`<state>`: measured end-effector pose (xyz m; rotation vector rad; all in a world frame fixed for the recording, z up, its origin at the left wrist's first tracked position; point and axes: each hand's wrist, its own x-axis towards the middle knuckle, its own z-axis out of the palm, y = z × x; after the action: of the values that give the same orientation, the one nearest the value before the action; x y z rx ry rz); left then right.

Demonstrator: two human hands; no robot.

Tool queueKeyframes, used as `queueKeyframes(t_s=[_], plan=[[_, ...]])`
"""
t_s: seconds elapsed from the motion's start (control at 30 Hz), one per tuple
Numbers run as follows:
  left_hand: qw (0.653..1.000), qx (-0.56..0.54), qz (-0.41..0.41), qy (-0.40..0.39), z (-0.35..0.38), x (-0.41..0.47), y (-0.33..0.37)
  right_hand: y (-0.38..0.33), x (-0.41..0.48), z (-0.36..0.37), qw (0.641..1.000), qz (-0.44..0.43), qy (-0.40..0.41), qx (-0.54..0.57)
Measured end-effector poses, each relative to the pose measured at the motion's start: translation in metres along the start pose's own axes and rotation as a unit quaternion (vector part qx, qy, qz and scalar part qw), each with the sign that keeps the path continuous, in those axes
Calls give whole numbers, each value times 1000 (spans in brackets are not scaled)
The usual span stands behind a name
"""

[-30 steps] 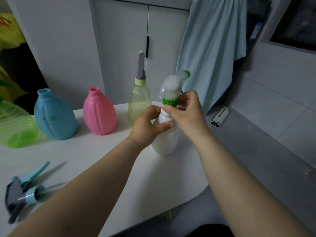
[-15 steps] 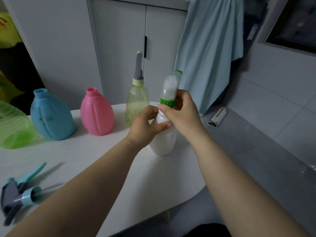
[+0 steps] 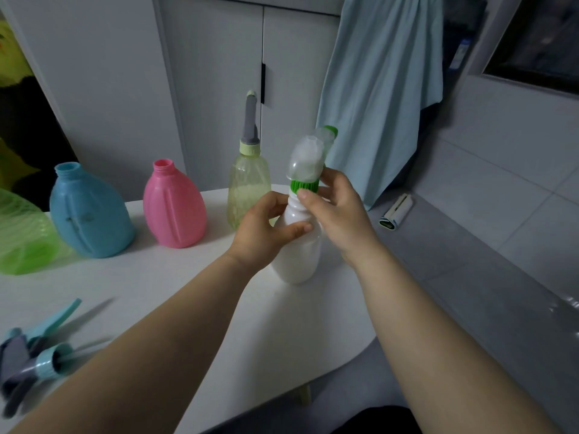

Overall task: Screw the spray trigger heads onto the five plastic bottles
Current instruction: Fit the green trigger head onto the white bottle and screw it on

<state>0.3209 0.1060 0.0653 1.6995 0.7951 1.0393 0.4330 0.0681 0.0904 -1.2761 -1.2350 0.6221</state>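
Note:
A white bottle (image 3: 299, 258) stands upright near the table's right edge. My left hand (image 3: 266, 230) grips its shoulder and neck. My right hand (image 3: 336, 214) pinches the green collar of a white and green spray head (image 3: 308, 161) that sits on the bottle's neck. Behind stands a pale yellow bottle (image 3: 249, 189) with a grey spray head fitted. A pink bottle (image 3: 174, 208) and a blue bottle (image 3: 89, 214) stand open-necked to the left. A green bottle (image 3: 22, 239) lies at the far left edge.
Loose teal and grey spray heads (image 3: 31, 355) lie on the white table (image 3: 188, 308) at the front left. White cabinet doors and a hanging light-blue cloth (image 3: 385, 89) are behind. A small roller (image 3: 396, 211) lies on the grey floor to the right.
The spray head has turned on the neck, its nozzle swinging round under my right hand's fingers. My left hand keeps its hold on the bottle. The view has shifted slightly.

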Motion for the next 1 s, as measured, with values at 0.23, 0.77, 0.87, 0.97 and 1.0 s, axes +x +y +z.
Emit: queueKeyframes(t_s=[0.23,0.77,0.87,0.97,1.0], plan=[[1000,-14,-3,-17,-2,-1,1,-1,4,-2,999,-1,4,44],[993,54,-23,-106,-16,-1,-8,-9,2,-3,999,-20,6,-48],[993,61,-14,-96,-15,0,-11,-9,-2,2,997,-15,45,-60],[993,72,-14,-96,-16,1,-11,-13,-4,6,995,-13,76,-69],[993,74,-14,-94,-15,1,-11,-13,-5,8,993,-15,92,-77]])
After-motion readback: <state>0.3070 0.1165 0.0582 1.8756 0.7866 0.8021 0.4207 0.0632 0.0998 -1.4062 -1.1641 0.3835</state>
